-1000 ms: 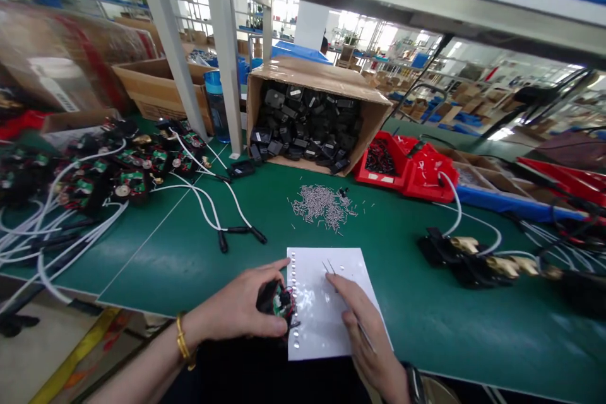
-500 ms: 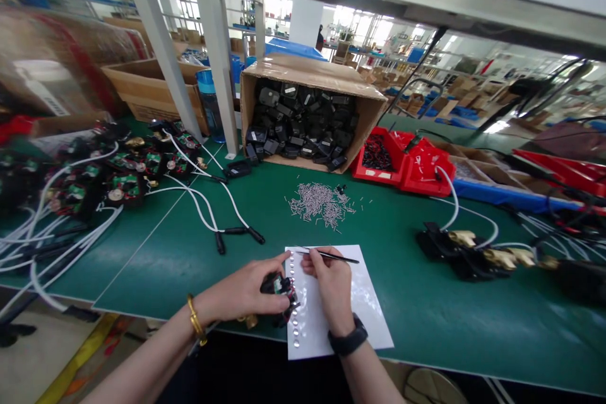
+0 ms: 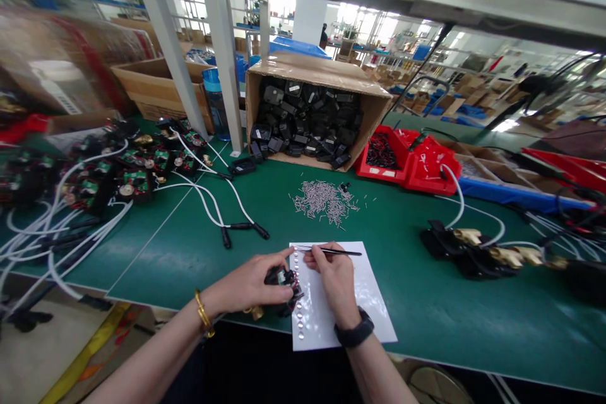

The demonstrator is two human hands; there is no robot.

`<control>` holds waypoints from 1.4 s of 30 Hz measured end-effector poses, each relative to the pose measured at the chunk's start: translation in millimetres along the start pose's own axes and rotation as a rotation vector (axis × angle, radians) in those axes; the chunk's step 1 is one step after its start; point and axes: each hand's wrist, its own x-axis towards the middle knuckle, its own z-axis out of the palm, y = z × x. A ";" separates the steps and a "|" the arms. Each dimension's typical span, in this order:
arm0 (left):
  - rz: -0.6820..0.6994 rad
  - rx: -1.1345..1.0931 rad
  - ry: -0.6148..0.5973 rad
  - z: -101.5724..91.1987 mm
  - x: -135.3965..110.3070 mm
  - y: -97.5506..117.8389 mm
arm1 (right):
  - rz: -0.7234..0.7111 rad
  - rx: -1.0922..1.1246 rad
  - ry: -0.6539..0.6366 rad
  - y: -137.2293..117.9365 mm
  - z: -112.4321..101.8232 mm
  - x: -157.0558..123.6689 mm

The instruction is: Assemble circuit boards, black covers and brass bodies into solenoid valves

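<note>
In my left hand [image 3: 258,284] is a small black housing with a green circuit board and red wires [image 3: 286,281]; a brass fitting [image 3: 255,312] shows below it. The left index finger reaches to the top left corner of a white sheet [image 3: 350,303]. Down that sheet's left edge runs a column of small round clear stickers [image 3: 300,315]. My right hand [image 3: 334,281] rests over the sheet, closed on black tweezers [image 3: 343,252]. The tweezers' tips point left, close to the left fingertip at the uppermost stickers. Whether they grip a sticker is too small to tell.
A heap of small screws [image 3: 324,199] lies beyond the sheet. Behind stands a carton [image 3: 322,66] of black housings, with red bins [image 3: 430,170] to its right. Wired assemblies [image 3: 135,183] with white cables crowd the left; black parts with brass fittings [image 3: 466,252] lie right.
The whole view has shifted slightly to the right. Both hands keep nearly the same pose, with the tweezers still at the sheet's top left corner.
</note>
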 end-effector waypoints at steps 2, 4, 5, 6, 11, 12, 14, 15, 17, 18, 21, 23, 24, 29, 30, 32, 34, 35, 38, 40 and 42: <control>0.010 -0.055 0.098 3.3 -5.1 -1.1 | -0.006 0.019 0.005 0.1 0.2 -1.3; 0.018 -0.090 0.260 7.1 -12.4 -0.9 | -0.005 0.053 0.010 1.2 0.2 -1.9; 0.027 -0.104 0.356 9.2 -16.3 -0.3 | -0.002 0.075 0.009 1.8 0.1 -2.0; 0.033 -0.125 0.443 11.7 -19.9 0.3 | 0.003 0.100 0.004 2.0 -0.3 -2.0; 0.024 -0.384 0.626 32.0 -25.0 -3.3 | 0.036 0.267 -0.026 -8.4 -7.0 -6.8; 0.032 -0.435 0.632 37.1 -23.3 -6.3 | 0.048 0.306 -0.035 -13.4 -8.9 -9.9; 0.062 -0.511 0.648 47.1 -18.6 -13.6 | 0.111 0.408 -0.087 -25.4 -11.3 -19.3; 0.077 -0.535 0.653 51.7 -16.2 -17.2 | 0.158 0.463 -0.134 -31.5 -11.4 -25.3; 0.100 -0.564 0.663 59.1 -12.4 -23.2 | 0.235 0.552 -0.227 -41.7 -8.8 -37.6; 0.107 -0.573 0.667 61.8 -11.2 -25.2 | 0.246 0.568 -0.251 -45.1 -6.2 -43.1; 0.107 -0.584 0.675 65.6 -10.0 -27.5 | 0.206 0.521 -0.222 -47.5 2.5 -53.1; 0.105 -0.579 0.678 65.5 -10.4 -27.1 | 0.181 0.478 -0.186 -44.7 6.4 -54.4; 0.105 -0.575 0.679 65.0 -10.7 -26.6 | 0.173 0.463 -0.179 -42.9 7.5 -54.0; 0.098 -0.540 0.697 63.1 -11.5 -24.7 | 0.146 0.433 -0.176 -38.5 8.6 -50.8; 0.100 -0.535 0.701 63.1 -11.4 -24.6 | 0.146 0.431 -0.170 -38.7 8.8 -50.7; 0.106 -0.531 0.700 63.3 -11.2 -24.5 | 0.151 0.421 -0.159 -39.2 9.3 -50.7; 0.107 -0.530 0.693 63.5 -11.1 -24.5 | 0.157 0.398 -0.153 -39.6 9.7 -50.9; 0.106 -0.528 0.691 63.6 -11.2 -24.4 | 0.157 0.386 -0.153 -39.7 9.7 -50.8; 0.095 -0.508 0.696 63.9 -11.7 -24.2 | 0.140 0.352 -0.151 -40.4 9.1 -50.4; 0.086 -0.489 0.697 64.1 -12.2 -24.1 | 0.132 0.325 -0.148 -41.5 8.5 -50.0; 0.082 -0.480 0.698 64.3 -12.5 -23.9 | 0.130 0.298 -0.147 -42.8 8.3 -49.8</control>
